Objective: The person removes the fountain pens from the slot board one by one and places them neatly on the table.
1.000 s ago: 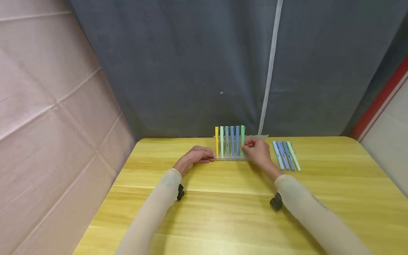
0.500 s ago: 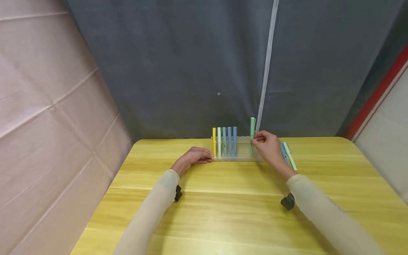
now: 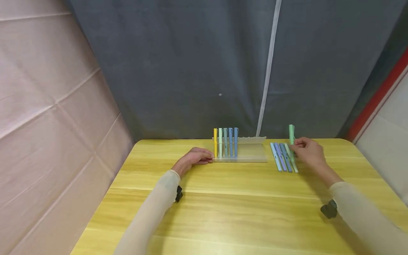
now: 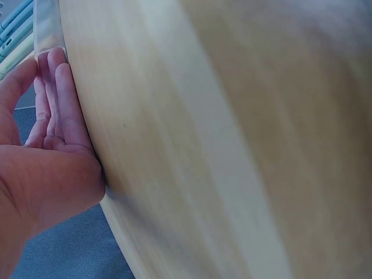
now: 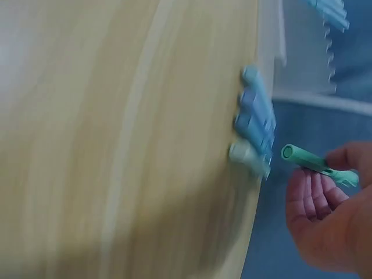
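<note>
In the head view my right hand pinches a green pen upright, above the right end of a row of several pens lying on the table. The right wrist view shows the green pen between thumb and fingers, apart from the lying pens. My left hand holds the left end of a clear pen rack. In the left wrist view its thumb and fingers sit on either side of the rack's end. Yellow, pale green, grey-green and blue pens stand in the rack's left part.
The wooden table ends at its back edge against a dark grey curtain. A pale cloth wall stands at the left. Black wrist cameras sit under both sleeves.
My right hand has lifted the green pen out of the rack and carried it right, over to the lying pens. The left hand stays at the rack's left end.
</note>
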A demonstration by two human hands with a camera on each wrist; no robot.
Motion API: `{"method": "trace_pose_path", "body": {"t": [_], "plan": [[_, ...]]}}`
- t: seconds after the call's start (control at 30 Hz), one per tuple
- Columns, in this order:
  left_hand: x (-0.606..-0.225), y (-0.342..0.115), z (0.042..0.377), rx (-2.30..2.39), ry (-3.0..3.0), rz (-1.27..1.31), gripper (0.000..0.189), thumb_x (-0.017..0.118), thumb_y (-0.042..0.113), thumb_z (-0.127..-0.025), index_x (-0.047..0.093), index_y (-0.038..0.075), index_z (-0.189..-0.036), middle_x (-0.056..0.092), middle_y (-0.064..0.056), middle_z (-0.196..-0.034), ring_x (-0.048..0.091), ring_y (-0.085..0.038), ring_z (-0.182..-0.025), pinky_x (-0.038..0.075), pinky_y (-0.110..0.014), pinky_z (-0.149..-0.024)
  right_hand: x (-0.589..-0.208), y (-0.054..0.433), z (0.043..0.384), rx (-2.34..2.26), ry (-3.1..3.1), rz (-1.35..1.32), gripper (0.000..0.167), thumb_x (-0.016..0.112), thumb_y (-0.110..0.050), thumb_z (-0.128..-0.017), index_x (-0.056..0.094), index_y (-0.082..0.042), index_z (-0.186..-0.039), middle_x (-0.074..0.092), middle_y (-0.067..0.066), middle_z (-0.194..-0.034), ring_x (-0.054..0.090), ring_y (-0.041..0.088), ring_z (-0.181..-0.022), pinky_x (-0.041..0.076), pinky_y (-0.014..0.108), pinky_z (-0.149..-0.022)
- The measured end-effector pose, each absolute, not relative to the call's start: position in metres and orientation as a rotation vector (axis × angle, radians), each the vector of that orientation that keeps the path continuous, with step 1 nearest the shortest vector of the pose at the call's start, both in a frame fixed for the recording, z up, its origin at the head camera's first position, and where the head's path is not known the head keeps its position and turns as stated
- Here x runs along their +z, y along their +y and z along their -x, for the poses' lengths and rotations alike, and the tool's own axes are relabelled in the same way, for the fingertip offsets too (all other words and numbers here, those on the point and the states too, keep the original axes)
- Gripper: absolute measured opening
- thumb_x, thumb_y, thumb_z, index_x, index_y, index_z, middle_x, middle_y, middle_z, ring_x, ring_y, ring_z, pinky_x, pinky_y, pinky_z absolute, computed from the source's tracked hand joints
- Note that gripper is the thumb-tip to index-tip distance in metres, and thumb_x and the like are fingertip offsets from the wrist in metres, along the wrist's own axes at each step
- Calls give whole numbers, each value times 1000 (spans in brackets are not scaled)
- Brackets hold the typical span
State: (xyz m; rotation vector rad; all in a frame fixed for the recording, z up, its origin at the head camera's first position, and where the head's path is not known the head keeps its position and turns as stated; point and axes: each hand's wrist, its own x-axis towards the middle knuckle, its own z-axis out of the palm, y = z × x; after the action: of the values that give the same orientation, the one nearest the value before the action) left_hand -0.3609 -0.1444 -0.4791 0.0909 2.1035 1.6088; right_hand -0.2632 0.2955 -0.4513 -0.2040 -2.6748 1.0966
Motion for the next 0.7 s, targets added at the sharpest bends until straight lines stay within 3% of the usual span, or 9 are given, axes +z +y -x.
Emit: {"method": "trace_pose_path", "body": {"t": [0.2, 0.4, 0.7], "plan": [[-479, -141, 359, 1608, 2098, -119, 19, 74, 20, -100, 79, 6, -111, 81, 1, -93, 77, -8, -85, 63, -21, -79, -460, 328, 255, 991, -2817, 177, 40, 62, -29, -102, 72, 7, -114, 77, 14, -92, 61, 15, -74, 46, 27, -61], [-479, -139, 359, 1611, 2097, -131, 18, 74, 20, -100, 79, 5, -110, 81, 2, -89, 77, -7, -83, 62, -20, -78, -467, 336, 250, 982, -2911, 132, 39, 62, -25, -102, 71, 12, -115, 74, 3, -74, 62, 12, -65, 47, 28, -57], [-480, -139, 359, 1604, 2097, -125, 19, 74, 20, -100, 78, 5, -111, 81, 2, -90, 77, -7, -83, 63, -21, -79, -470, 333, 248, 882, -2894, 100, 32, 67, -21, -100, 75, 9, -109, 75, 10, -80, 57, 16, -67, 44, 31, -59]]}}
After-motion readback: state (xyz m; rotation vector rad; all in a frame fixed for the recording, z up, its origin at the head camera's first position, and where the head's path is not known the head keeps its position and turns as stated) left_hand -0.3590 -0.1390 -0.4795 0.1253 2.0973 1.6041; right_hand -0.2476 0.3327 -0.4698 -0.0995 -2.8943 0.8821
